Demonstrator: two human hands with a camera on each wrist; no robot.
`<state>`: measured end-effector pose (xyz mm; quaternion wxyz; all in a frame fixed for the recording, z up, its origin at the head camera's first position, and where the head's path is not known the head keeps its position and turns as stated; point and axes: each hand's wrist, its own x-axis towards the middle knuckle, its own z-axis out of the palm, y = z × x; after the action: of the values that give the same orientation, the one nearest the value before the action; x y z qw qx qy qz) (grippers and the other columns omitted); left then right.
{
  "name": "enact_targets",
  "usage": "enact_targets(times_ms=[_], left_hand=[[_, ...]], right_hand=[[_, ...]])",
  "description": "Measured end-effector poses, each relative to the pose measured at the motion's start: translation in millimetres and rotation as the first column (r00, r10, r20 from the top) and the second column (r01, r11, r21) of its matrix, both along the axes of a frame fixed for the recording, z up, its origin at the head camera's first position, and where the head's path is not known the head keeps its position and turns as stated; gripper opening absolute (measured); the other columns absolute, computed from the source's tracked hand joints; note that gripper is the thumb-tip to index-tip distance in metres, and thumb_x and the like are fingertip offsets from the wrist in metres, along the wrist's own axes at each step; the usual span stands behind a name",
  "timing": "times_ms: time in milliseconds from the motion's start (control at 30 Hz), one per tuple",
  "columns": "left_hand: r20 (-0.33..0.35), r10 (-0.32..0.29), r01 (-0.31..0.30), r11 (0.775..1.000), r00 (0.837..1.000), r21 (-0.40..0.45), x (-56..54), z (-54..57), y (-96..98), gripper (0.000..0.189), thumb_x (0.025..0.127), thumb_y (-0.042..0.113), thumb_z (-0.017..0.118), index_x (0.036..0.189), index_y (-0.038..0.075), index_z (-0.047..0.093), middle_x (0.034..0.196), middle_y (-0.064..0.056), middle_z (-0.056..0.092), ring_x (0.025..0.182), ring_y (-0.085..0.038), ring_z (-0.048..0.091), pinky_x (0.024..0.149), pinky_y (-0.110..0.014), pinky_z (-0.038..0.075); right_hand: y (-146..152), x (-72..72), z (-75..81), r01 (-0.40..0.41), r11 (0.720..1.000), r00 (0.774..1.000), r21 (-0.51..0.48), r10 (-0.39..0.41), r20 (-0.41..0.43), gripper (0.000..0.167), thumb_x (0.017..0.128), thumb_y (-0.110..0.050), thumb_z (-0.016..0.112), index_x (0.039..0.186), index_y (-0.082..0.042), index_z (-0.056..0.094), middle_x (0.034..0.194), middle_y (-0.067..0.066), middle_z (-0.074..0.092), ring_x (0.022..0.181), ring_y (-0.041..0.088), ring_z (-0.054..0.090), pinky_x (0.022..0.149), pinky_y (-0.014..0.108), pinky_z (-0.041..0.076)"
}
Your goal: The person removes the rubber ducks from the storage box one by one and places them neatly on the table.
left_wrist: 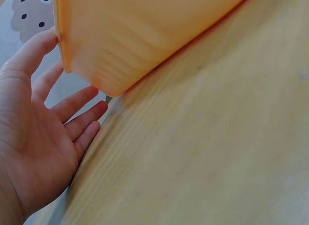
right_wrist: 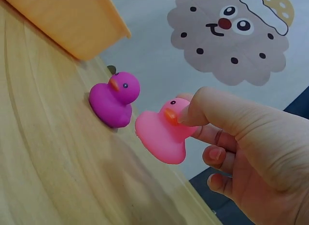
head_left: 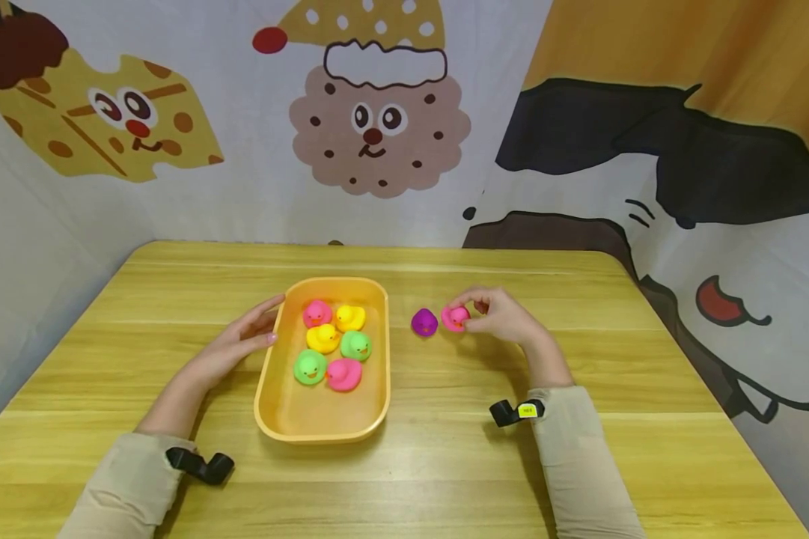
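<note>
- Fingers of right hand pinch a smooth pink toy duck near a purple toy duck.
- Left hand, fingers apart, seems to touch rounded orange plastic tray.

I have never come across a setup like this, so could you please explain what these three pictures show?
There is no robot: you see a person's bare left hand and right hand. The wide picture comes from a camera on the person's head, looking forward and down. The two close pictures come from wrist cameras, one for each hand.

On the wooden table, the left hand touches the rim of an orange tray. Inside are two pink ducks, two yellow ducks and two green ducks. The right hand pinches another pink duck, next to a purple duck.
</note>
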<state>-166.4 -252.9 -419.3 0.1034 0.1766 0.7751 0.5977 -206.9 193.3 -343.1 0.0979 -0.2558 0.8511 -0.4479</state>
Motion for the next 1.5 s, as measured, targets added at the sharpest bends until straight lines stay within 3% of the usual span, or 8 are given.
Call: enact_targets(times_ms=[233, 467, 700, 800, 1000, 1267, 1500], left_hand=[[0.003, 0.003, -0.003, 1.000, 1.000, -0.003, 1.0, 1.2, 0.4, 0.062, 0.100, 0.016, 0.050, 0.154, 0.014, 0.020, 0.150, -0.026, 0.027, 0.136, -0.041, 0.026, 0.105, -0.062, 0.019], [0.006, 0.011, -0.010, 1.000, 1.000, -0.007, 1.2, 0.5, 0.4, 0.062, 0.099, 0.017, 0.051, 0.154, 0.014, 0.021, 0.150, -0.025, 0.027, 0.135, -0.041, 0.027, 0.105, -0.061, 0.020], [0.008, 0.008, -0.008, 1.000, 1.000, 0.003, 1.6, 0.1, 0.6, 0.062, 0.099, 0.016, 0.051, 0.154, 0.015, 0.021, 0.150, -0.025, 0.027, 0.136, -0.040, 0.026, 0.105, -0.061, 0.020], [0.010, 0.011, -0.011, 1.000, 1.000, 0.002, 1.7, -0.2, 0.4, 0.062, 0.099, 0.016, 0.051, 0.154, 0.015, 0.021, 0.150, -0.025, 0.027, 0.136, -0.040, 0.026, 0.105, -0.061, 0.020], [0.010, 0.015, -0.015, 1.000, 1.000, -0.002, 1.8, -0.7, 0.2, 0.063, 0.099, 0.017, 0.051, 0.154, 0.015, 0.021, 0.150, -0.025, 0.027, 0.136, -0.041, 0.026, 0.105, -0.062, 0.019], [0.011, 0.010, -0.010, 1.000, 1.000, 0.003, 2.0, -0.5, 0.6, 0.063, 0.099, 0.016, 0.051, 0.154, 0.014, 0.020, 0.150, -0.026, 0.026, 0.135, -0.041, 0.026, 0.105, -0.062, 0.019], [0.008, 0.009, -0.009, 1.000, 1.000, 0.009, 1.2, -0.9, 0.4, 0.063, 0.099, 0.015, 0.051, 0.154, 0.013, 0.020, 0.150, -0.026, 0.027, 0.135, -0.042, 0.026, 0.105, -0.062, 0.018]], right_hand=[[11, -23.7, -37.5, 0.017, 1.000, 1.000, -0.002, -0.017, 0.018, 0.031, 0.077, -0.002, 0.077, 0.108, -0.005, 0.072, 0.090, 0.018, 0.056, 0.075, 0.024, 0.038, 0.064, 0.030, 0.031], [12, -24.9, -43.5, 0.007, 0.999, 1.000, -0.039, -0.006, 0.025, 0.030, 0.076, -0.002, 0.078, 0.105, -0.007, 0.073, 0.084, 0.017, 0.053, 0.071, 0.023, 0.038, 0.059, 0.027, 0.032], [12, -24.8, -46.3, 0.015, 1.000, 0.999, -0.017, -0.014, 0.036, 0.033, 0.076, 0.005, 0.073, 0.108, -0.003, 0.072, 0.090, 0.016, 0.057, 0.071, 0.024, 0.040, 0.059, 0.026, 0.033], [10, -23.3, -44.7, 0.000, 1.000, 0.999, -0.028, 0.001, 0.043, 0.033, 0.077, 0.010, 0.070, 0.109, 0.003, 0.070, 0.093, 0.021, 0.059, 0.072, 0.027, 0.040, 0.059, 0.026, 0.034], [6, -11.6, -27.2, -0.015, 0.998, 0.996, -0.055, 0.020, 0.084, 0.033, 0.078, 0.013, 0.066, 0.110, 0.009, 0.066, 0.095, 0.028, 0.056, 0.074, 0.029, 0.041, 0.060, 0.025, 0.035], [7, -9.8, -22.4, -0.016, 0.999, 0.996, -0.048, 0.020, 0.083, 0.035, 0.077, 0.014, 0.065, 0.113, 0.010, 0.064, 0.096, 0.029, 0.056, 0.075, 0.028, 0.043, 0.061, 0.026, 0.037], [1, -2.4, -4.6, 0.026, 0.999, 0.999, -0.041, -0.024, 0.042, 0.041, 0.080, 0.007, 0.069, 0.120, 0.007, 0.061, 0.094, 0.024, 0.052, 0.080, 0.025, 0.041, 0.058, 0.025, 0.035]])
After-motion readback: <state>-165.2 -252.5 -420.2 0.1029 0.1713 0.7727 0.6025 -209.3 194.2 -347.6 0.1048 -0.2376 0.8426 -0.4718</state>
